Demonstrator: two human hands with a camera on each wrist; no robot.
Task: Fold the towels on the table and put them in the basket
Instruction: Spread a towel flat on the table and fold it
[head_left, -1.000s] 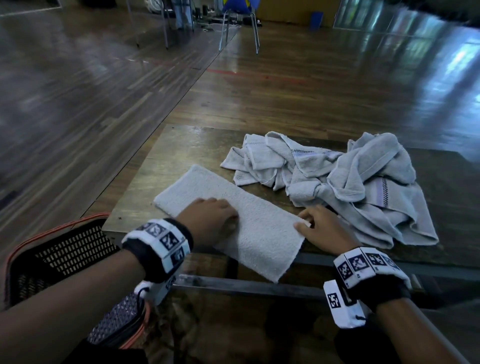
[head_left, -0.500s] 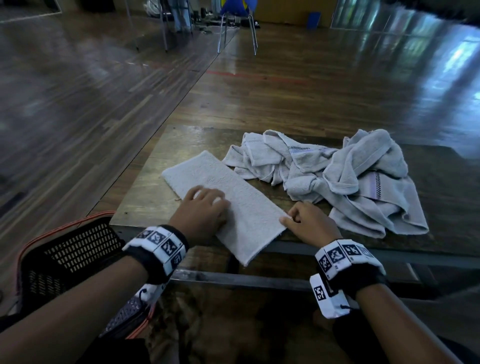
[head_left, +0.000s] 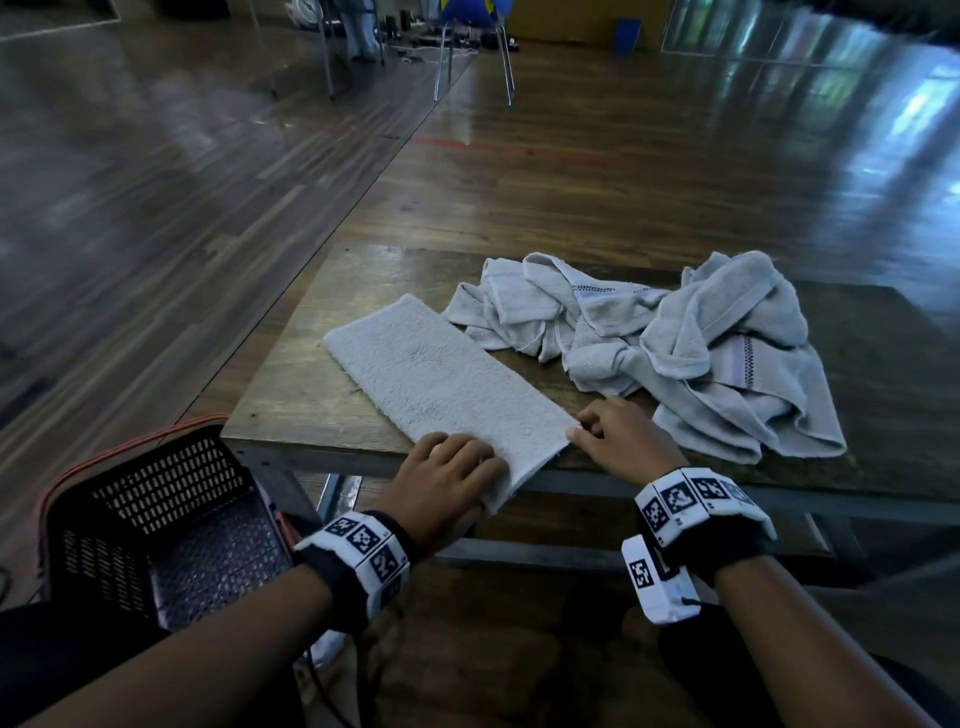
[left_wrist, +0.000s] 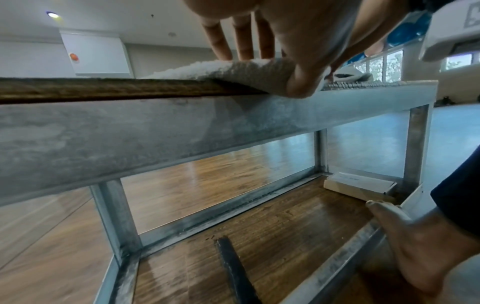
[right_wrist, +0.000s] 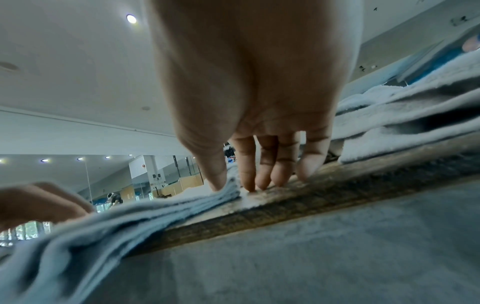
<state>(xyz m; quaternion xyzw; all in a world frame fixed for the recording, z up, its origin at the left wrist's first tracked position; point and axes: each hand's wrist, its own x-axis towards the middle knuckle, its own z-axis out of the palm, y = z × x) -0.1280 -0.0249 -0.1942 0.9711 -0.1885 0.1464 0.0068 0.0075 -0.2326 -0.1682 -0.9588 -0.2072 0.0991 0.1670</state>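
From the head view, the near end of a folded white towel (head_left: 447, 384) is seen held at the table's (head_left: 291, 405) near edge by both hands. The left hand (head_left: 441, 483) is laid over the corner that overhangs the edge; only in the left wrist view is the grip made plain, the thumb (left_wrist: 301, 86) being pressed under the cloth (left_wrist: 233, 72) while the fingers (left_wrist: 241, 41) rest on top, so that the corner is pinched. The right hand (head_left: 618, 436) is set at the other near corner; in the right wrist view the thumb (right_wrist: 215, 174) is seen pressed on the stacked layers (right_wrist: 155, 207) and the fingertips (right_wrist: 262, 176) are planted on the wood just beside them, so the corner is pinched between thumb and fingers.

The towel is shown as a long, narrow, flat strip of several layers, lying slantwise from the near edge toward the far left of the tabletop. Beyond the right hand, a crumpled heap of grey towels (head_left: 691, 343) is spread over the middle and right of the table, touching the strip's far right side.

To the left, below the table's corner, a black perforated basket (head_left: 150, 514) with an orange rim is stood on the floor; no towel is seen in the part of it that is visible.

Under the table, a bare foot (left_wrist: 415, 242) resting on the metal frame is caught by the left wrist view alone.
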